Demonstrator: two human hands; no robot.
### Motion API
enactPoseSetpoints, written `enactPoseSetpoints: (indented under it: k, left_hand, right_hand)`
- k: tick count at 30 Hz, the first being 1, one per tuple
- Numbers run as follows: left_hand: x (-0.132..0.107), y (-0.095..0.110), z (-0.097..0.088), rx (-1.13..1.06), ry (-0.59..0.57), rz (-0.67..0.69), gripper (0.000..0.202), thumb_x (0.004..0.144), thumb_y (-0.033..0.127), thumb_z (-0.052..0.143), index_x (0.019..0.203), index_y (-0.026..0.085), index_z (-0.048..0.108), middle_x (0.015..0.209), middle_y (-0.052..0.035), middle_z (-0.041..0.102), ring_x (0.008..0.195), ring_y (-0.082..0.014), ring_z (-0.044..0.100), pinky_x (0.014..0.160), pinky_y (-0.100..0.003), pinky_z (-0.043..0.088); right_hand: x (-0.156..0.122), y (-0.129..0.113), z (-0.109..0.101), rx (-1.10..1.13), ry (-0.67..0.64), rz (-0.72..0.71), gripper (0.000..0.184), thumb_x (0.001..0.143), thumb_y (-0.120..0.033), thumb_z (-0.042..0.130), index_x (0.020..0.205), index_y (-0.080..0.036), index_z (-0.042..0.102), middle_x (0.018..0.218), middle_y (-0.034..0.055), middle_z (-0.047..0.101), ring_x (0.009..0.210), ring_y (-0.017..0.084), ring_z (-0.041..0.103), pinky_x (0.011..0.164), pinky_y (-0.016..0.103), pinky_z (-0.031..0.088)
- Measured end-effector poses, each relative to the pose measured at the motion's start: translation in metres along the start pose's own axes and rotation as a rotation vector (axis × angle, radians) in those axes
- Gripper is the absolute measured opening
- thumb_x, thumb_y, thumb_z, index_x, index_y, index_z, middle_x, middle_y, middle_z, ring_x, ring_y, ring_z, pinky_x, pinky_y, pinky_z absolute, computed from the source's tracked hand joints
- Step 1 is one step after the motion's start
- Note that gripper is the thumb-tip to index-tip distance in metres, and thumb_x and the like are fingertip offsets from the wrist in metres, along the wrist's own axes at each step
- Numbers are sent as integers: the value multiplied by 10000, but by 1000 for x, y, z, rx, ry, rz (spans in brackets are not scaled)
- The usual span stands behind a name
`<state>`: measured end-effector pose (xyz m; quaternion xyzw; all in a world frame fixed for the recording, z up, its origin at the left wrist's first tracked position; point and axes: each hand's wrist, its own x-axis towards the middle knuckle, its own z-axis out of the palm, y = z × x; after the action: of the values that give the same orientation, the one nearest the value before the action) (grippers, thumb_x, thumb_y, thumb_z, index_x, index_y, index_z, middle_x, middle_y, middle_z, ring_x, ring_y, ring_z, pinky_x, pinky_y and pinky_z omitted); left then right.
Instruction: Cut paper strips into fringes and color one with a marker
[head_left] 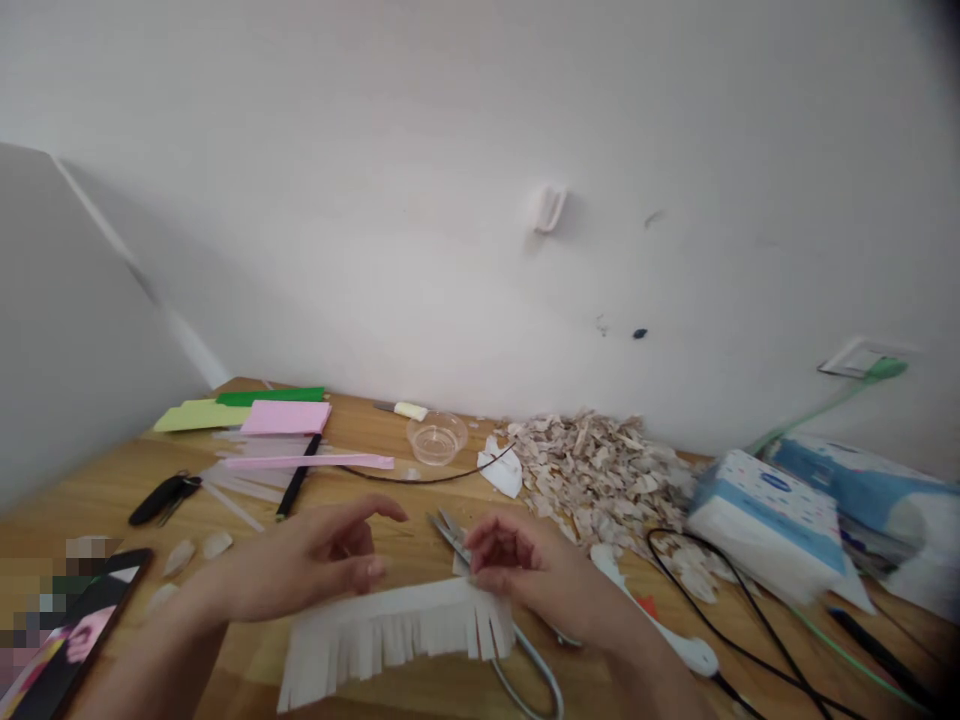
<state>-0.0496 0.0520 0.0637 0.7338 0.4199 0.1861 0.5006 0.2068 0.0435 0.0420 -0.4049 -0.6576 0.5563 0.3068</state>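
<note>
A white paper strip (390, 640) cut into a fringe lies on the wooden table (97, 480) in front of me. My left hand (315, 560) hovers over its left part with fingers loosely curled and apart, holding nothing. My right hand (517, 565) pinches the strip's upper right edge with fingers closed. Grey scissors (457, 535) lie just behind and under my right hand, their handle loops (536, 680) reaching toward me.
Green, yellow and pink paper sheets (255, 412) lie at the back left beside a black pen (296, 485). A clear small bowl (436, 437), a heap of shell-like chips (600, 470), tissue packs (765, 525), black cables (720, 620) and a phone (75, 630) surround me.
</note>
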Motion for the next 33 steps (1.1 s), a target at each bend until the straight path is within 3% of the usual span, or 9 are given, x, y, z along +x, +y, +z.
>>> enactPoseSetpoints:
  k: [2,4,6,8,11,16,21,26,33]
  left_hand:
    - [6,0,11,27,22,54,355,805,393,569,1130,253,544,962,-27,619,885,-187,546,766,-275,393]
    - [17,-1,30,-99,-80,171,309,779,353,615,1063,235,584,1069,-39,598,1007,-204,514,854,-292,365]
    - [28,-3,50,-304,-129,185,263,756,315,645,981,189,594,883,-16,603,851,-166,544,754,-258,392]
    - [37,-6,63,-408,-34,139,210,731,320,662,836,152,593,678,37,509,619,-99,454,571,-203,336]
    - [44,-13,70,-417,46,51,250,674,351,699,732,139,580,566,72,406,518,-73,329,477,-198,227]
    - [45,-14,65,-497,164,0,366,624,476,690,644,160,508,553,52,485,493,-81,391,477,-202,266]
    - [45,-8,65,-531,223,14,382,642,499,675,660,155,509,557,55,475,496,-78,382,464,-198,268]
    - [42,-5,67,-553,120,78,339,701,458,651,736,141,536,655,32,505,593,-90,414,541,-203,298]
    - [42,0,69,-536,265,17,410,670,544,633,640,152,518,537,66,417,505,-73,308,467,-201,211]
  right_hand:
    - [1,-16,1,-274,-100,-9,169,743,-150,614,896,-217,589,819,-28,618,760,119,562,685,225,416]
    - [5,-29,4,-474,-150,-48,168,738,-97,584,858,-214,596,797,-39,624,736,111,562,665,216,409]
    - [10,-38,8,-577,-162,-78,177,717,-53,565,805,-203,600,781,-45,619,717,103,551,644,206,399]
    - [15,-42,9,-613,-151,-87,185,701,-38,557,782,-198,604,773,-43,614,712,102,542,634,202,395]
    - [19,-40,6,-549,-106,-69,164,712,-74,569,808,-202,604,757,-38,611,699,106,547,633,203,409]
    - [18,-15,0,-270,177,-18,142,785,-285,582,893,-195,566,818,8,603,740,134,557,637,235,425]
    - [9,2,6,37,173,-14,200,762,-265,606,937,-191,545,805,-5,593,752,125,545,668,233,416]
    - [5,-3,10,-78,228,-11,74,762,-224,604,816,-186,571,709,-33,553,674,101,501,609,207,377]
    - [5,0,8,136,154,8,169,753,-264,621,889,-193,551,745,-30,562,699,100,517,638,208,389]
